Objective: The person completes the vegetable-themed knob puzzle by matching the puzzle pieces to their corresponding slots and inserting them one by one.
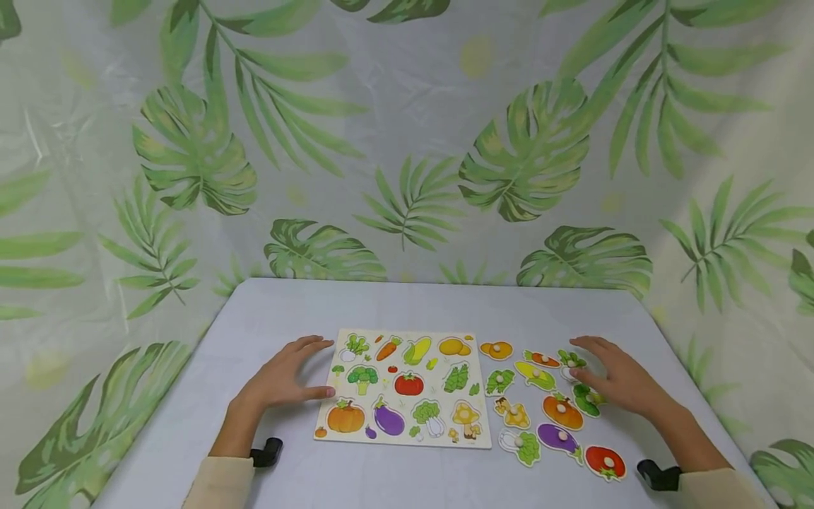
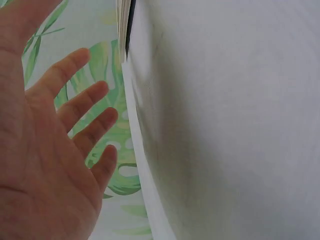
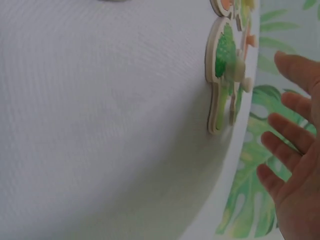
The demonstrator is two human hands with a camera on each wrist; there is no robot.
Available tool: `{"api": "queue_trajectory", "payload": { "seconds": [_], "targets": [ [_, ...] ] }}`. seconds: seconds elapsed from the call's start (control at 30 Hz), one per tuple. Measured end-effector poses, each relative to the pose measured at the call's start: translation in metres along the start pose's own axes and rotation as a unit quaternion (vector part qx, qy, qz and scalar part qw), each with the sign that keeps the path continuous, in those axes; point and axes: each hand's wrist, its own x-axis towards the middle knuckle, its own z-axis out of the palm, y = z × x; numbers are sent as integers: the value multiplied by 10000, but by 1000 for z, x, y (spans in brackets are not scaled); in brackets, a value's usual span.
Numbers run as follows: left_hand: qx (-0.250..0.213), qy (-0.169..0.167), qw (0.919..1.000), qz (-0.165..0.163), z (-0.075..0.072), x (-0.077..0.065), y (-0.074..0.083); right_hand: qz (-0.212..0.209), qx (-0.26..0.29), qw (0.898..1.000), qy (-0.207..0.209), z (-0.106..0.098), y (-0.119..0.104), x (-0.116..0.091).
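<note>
A flat puzzle board (image 1: 407,410) with printed vegetables lies on the white table. At its left side is my left hand (image 1: 282,378), the thumb tip over the board's edge; in the left wrist view the fingers (image 2: 102,170) are spread, with nothing held. To the board's right lie loose knobbed pieces, among them a pumpkin (image 1: 563,413), an eggplant (image 1: 558,440), a tomato (image 1: 604,461) and corn (image 1: 534,376). My right hand (image 1: 620,378) hovers beside the broccoli piece (image 1: 585,398), partly covering it. Its fingers are spread and hold nothing in the right wrist view.
More pieces lie in the same group: a potato (image 1: 496,350), a carrot (image 1: 540,359), peas (image 1: 499,381), a mushroom (image 1: 516,415) and a cabbage (image 1: 528,450). Behind the table (image 1: 407,304) hangs a leaf-patterned cloth (image 1: 407,127). Black wrist devices (image 1: 270,452) sit at both sleeves.
</note>
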Motion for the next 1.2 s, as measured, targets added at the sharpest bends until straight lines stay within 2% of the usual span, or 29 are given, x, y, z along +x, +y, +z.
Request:
{"api": "queue_trajectory", "payload": {
  "seconds": [0.27,0.43,0.77,0.97,1.2],
  "targets": [
    [-346,-499,9979,228,7,-2,-9,92,15,10000,20,11,6,7],
    [-278,-537,9976,340,8,-2,-10,172,104,9998,29,13,7,8],
    [-344,-563,9976,227,7,-4,-9,202,382,9989,171,21,13,8],
    [-423,-543,9975,135,10,-6,-11,296,315,9988,234,25,12,9],
    [-402,-573,9974,143,6,-4,-6,494,155,9981,345,21,9,10]
  ]
}}
